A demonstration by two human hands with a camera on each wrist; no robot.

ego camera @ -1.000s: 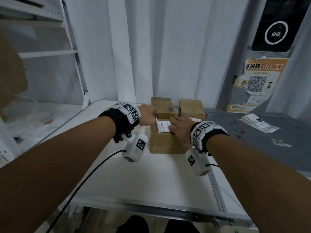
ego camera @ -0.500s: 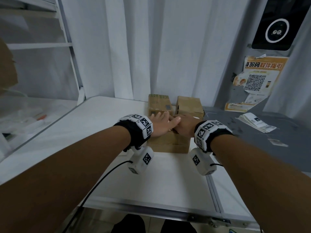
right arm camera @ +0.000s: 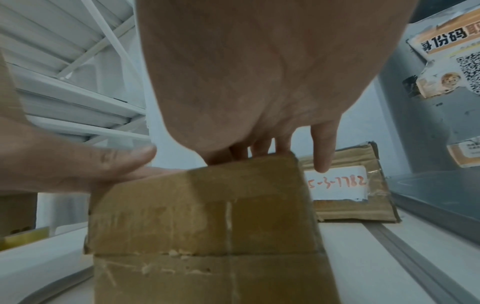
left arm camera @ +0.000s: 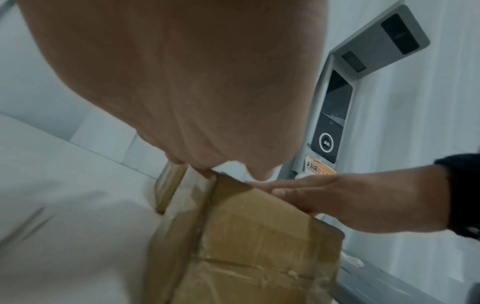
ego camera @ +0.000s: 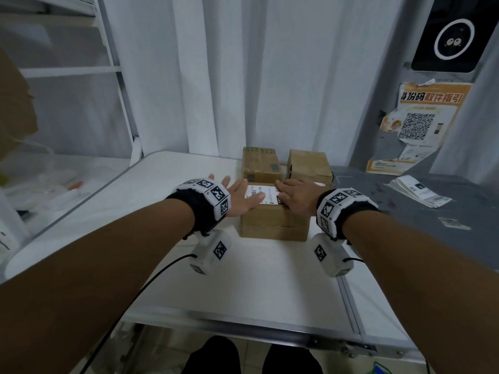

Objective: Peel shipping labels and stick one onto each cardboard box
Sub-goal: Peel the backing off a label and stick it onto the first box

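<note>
white flat counter [ego camera: 167, 201] under my forearms | white pleated curtain [ego camera: 243, 76] behind it | white metal shelving [ego camera: 113, 68] at my left | orange poster with a QR code [ego camera: 421, 125] on grey wall panel, right | black screen with a white ring [ego camera: 453, 36] above it

I see three brown cardboard boxes [ego camera: 274, 220] on a white surface [ego camera: 243, 279]; a white shipping label [ego camera: 266, 194] printed black; black-and-white checkered wristbands [ego camera: 216, 197]; an orange poster [ego camera: 421, 125]; grey counter [ego camera: 432, 211].
</note>
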